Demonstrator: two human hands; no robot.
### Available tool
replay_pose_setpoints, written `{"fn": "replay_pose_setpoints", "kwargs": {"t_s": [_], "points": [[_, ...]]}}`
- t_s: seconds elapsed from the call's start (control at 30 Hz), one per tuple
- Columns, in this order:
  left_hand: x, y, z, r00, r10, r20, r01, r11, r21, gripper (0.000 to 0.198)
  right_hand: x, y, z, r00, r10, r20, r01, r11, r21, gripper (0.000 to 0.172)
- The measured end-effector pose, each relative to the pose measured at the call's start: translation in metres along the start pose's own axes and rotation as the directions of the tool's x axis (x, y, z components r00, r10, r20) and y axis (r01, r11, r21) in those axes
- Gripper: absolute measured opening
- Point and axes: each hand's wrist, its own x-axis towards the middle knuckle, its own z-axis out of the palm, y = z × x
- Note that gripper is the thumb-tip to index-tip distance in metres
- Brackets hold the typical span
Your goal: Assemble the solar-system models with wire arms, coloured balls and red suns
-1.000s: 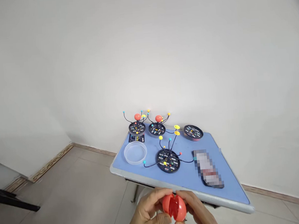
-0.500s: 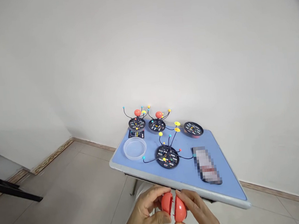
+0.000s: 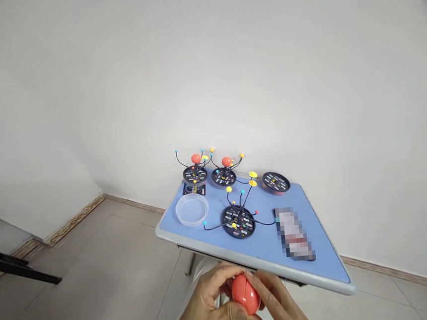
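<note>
Two red plastic half-balls meet as one red ball [image 3: 245, 294] in front of the table's near edge, with a seam line down it. My left hand [image 3: 214, 299] grips the left half between thumb and fingers. On the other half, my right hand [image 3: 276, 299] presses from the right. Beyond them on the table stands a solar system model [image 3: 238, 221], its black round base carrying curved arms with small coloured balls and no red ball at its centre.
Two models with red balls, a left one [image 3: 195, 174] and a middle one [image 3: 224, 176], stand at the back of the blue table [image 3: 266, 247]. Also on it are a clear round lid [image 3: 192, 210], a black disc base [image 3: 276, 182] and a pixelated flat object [image 3: 293, 233].
The two red halves, apart with a gap between them before, have come together into a ball. My right hand has moved slightly left.
</note>
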Motion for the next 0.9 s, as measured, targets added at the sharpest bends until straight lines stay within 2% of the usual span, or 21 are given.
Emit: {"fn": "replay_pose_setpoints", "kwargs": {"t_s": [0.13, 0.27, 0.37, 0.47, 0.57, 0.63, 0.73, 0.9], "points": [[0.003, 0.005, 0.0, 1.0, 0.007, -0.003, -0.007, 0.999, 0.047, 0.038, -0.002, 0.005, 0.001, 0.998, -0.052, 0.023, 0.053, 0.998, -0.038, 0.054], [0.002, 0.01, -0.001, 1.0, 0.011, 0.016, -0.013, 0.983, 0.185, 0.042, -0.002, 0.011, 0.002, 0.994, -0.098, 0.042, 0.099, 0.995, -0.027, 0.06], [0.0, 0.007, -0.003, 0.997, 0.061, 0.035, -0.069, 0.958, 0.279, 0.046, -0.002, 0.015, 0.002, 0.991, -0.112, 0.075, 0.111, 0.994, 0.021, 0.062], [-0.002, -0.004, -0.003, 0.985, 0.169, 0.047, -0.175, 0.936, 0.304, 0.044, -0.004, 0.017, 0.003, 0.992, -0.078, 0.095, 0.072, 0.995, 0.07, 0.06], [-0.002, -0.02, -0.003, 0.943, 0.331, 0.039, -0.327, 0.896, 0.3, 0.046, -0.006, 0.019, 0.007, 0.999, -0.012, 0.053, 0.007, 0.996, 0.09, 0.056], [-0.003, -0.028, -0.003, 0.919, 0.393, 0.033, -0.385, 0.875, 0.293, 0.048, -0.006, 0.019, 0.008, 0.999, -0.011, 0.051, 0.005, 0.993, 0.119, 0.056], [-0.005, -0.031, -0.008, 0.919, 0.391, 0.058, -0.389, 0.868, 0.308, 0.051, -0.003, 0.019, 0.009, 0.998, -0.012, 0.06, 0.002, 0.986, 0.169, 0.057], [-0.004, -0.02, -0.017, 0.929, 0.361, 0.077, -0.364, 0.862, 0.352, 0.052, 0.009, 0.009, 0.011, 0.999, -0.023, 0.048, 0.011, 0.975, 0.223, 0.052]]}}
